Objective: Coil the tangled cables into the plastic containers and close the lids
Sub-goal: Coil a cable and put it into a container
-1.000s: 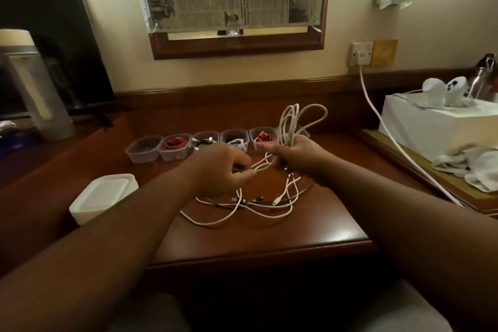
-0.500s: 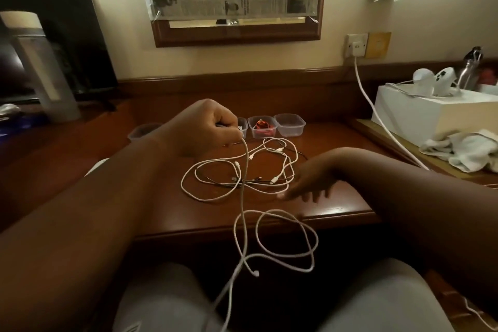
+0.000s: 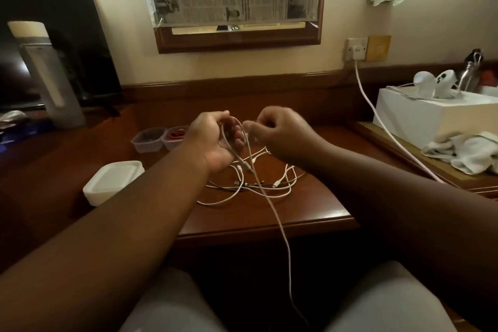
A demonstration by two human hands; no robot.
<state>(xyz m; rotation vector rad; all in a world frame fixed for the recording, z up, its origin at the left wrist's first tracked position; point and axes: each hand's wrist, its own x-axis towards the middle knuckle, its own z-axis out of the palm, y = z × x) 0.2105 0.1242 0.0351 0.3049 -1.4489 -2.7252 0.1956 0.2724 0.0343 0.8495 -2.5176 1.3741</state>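
Above desk (image 3: 310, 213), right hand (image 3: 280, 133) risen, pinching cable (image 3: 280, 226)

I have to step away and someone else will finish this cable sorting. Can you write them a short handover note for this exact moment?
Left hand: raised over the desk, fingers curled round a white cable that trails off the desk edge toward the lap.
Right hand: pinching the same cable beside the left.
Tangled cables: white and dark ones lie loose on the desk.
Containers: two visible, open; the dark-filled container and the red-cable container. Any others are hidden behind the hands.
Stacked lids: near left of the desk.
Left: coil the held cable, box the rest, close the lids.
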